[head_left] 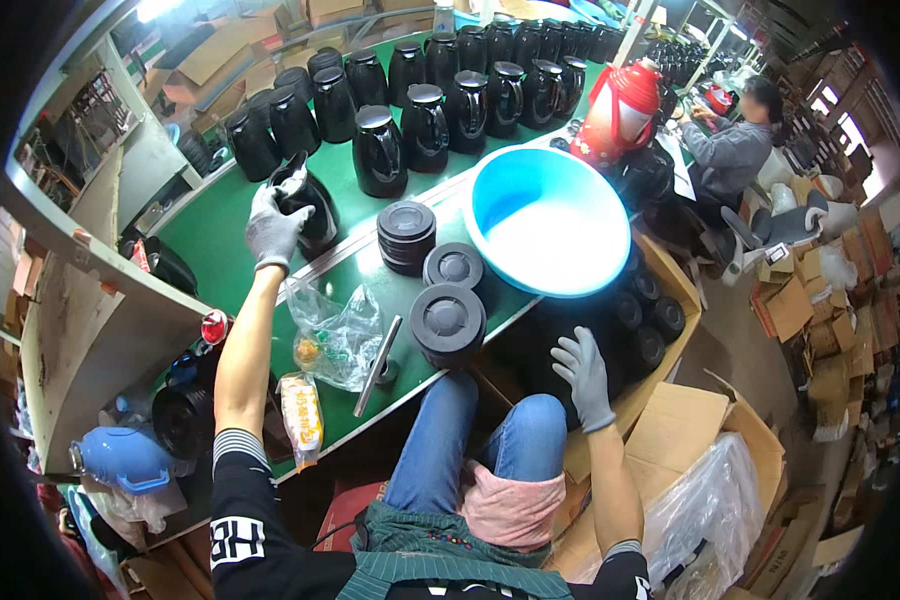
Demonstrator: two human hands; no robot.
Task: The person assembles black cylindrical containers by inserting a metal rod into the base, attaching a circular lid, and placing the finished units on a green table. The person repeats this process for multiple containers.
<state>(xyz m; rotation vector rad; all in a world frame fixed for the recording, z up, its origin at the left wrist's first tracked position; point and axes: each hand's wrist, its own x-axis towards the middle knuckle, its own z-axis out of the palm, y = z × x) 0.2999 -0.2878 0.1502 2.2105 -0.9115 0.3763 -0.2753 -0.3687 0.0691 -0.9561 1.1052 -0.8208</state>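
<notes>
A grey-gloved left hand of mine (274, 228) grips the top of a black thermos jug (317, 222), which stands on the green worktable (205, 225) with no lid on it that I can see. My right hand (583, 380), also gloved in grey, hangs with its fingers stretched out beside my knee. Nothing shows in it. Near it lie black round parts (647, 345) in a cardboard box (685, 300). Between my hands, black ridged discs stand in a tall stack (407, 235) and a nearer stack (448, 322), with another disc (453, 267) between them.
Rows of black thermos jugs (380, 150) fill the table's far side. A light-blue basin (548, 220) and a red thermos (620, 112) stand right of them. A clear plastic bag (335, 330), metal tube (378, 365) and snack packet (301, 415) lie near the front edge. A co-worker (735, 145) sits beyond.
</notes>
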